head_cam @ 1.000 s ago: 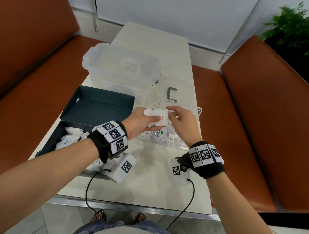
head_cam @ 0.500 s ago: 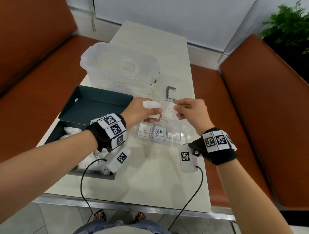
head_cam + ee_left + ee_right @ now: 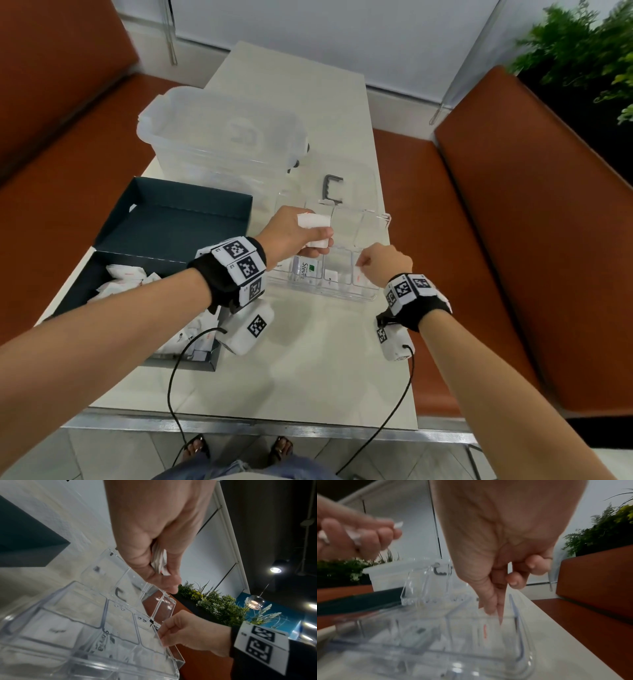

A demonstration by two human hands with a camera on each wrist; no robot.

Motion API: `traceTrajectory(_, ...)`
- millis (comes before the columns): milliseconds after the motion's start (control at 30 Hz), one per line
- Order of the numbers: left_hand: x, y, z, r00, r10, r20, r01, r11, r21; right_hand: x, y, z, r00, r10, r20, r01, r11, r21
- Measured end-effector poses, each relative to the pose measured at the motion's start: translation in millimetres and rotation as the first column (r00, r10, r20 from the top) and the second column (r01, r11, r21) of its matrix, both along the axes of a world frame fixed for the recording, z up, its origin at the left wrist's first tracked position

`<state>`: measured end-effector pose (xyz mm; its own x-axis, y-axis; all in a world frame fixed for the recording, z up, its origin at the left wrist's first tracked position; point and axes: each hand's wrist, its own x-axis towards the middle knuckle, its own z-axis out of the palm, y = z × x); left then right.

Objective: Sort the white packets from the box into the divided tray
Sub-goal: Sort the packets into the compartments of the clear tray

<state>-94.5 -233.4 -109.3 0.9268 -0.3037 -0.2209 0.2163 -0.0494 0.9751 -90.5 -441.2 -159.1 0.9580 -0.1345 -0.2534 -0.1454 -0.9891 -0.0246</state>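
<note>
My left hand (image 3: 320, 240) hovers over the clear divided tray (image 3: 329, 295) and grips a bunch of white packets (image 3: 315, 222). The left wrist view shows their edges (image 3: 160, 562) sticking out between thumb and fingers. My right hand (image 3: 361, 271) pinches one white packet (image 3: 358, 275) with red print, lowered into the tray's near right compartment (image 3: 522, 642). A green-labelled packet (image 3: 306, 270) and a small white one (image 3: 330, 275) lie in neighbouring compartments. The dark box (image 3: 171, 226) at left holds several more white packets (image 3: 123, 281).
A large clear storage bin (image 3: 222, 137) stands behind the box. A clear lid with a grey handle (image 3: 332, 188) lies behind the tray. Orange bench seats (image 3: 513, 240) flank the narrow table, whose near edge (image 3: 239, 425) runs below my arms.
My right hand took one packet from the bunch in my left hand and came down and towards me into the tray's near right compartment. My left hand stayed over the tray.
</note>
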Motion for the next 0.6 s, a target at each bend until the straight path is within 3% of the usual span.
traceTrajectory(300,-1.2,2.6,-0.9,1.000,0.019,-0.016,-0.019,1.000,0.013,-0.5,-1.7,-23.1,0.997,0.082,0.017,-0.077,0.980,-0.182)
traceTrajectory(600,-2.7,6.9,-2.2,0.998,0.031,-0.054,-0.031,1.000,-0.001,0.5,1.2,-21.9,0.994,0.089,-0.058,-0.098,0.978,-0.185)
